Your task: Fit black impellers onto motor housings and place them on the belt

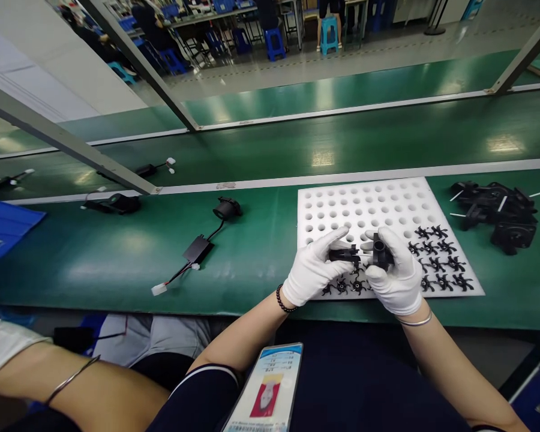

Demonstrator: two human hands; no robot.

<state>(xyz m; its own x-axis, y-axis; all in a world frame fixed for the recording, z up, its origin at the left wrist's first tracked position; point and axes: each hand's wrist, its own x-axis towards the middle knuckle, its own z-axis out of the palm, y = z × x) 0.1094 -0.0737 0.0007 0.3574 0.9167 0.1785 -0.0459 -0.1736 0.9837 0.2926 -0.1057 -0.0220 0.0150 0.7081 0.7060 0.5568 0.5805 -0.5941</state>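
On the green worktop point(117, 252) of an assembly line, I watched two white-gloved hands meet over a white foam tray point(324, 207). My left hand point(312, 270) was closed around a small black part point(343, 255); my right hand point(398, 276) gripped a black housing point(380, 251), the two pieces almost touching just above the tray's near edge. Black impellers point(438, 258) filled the tray's right-hand holes. A heap of black housings point(499, 213) lay beyond to the right, a wired black unit point(198, 249) to the left, a co-worker's arm point(72, 390) nearby.
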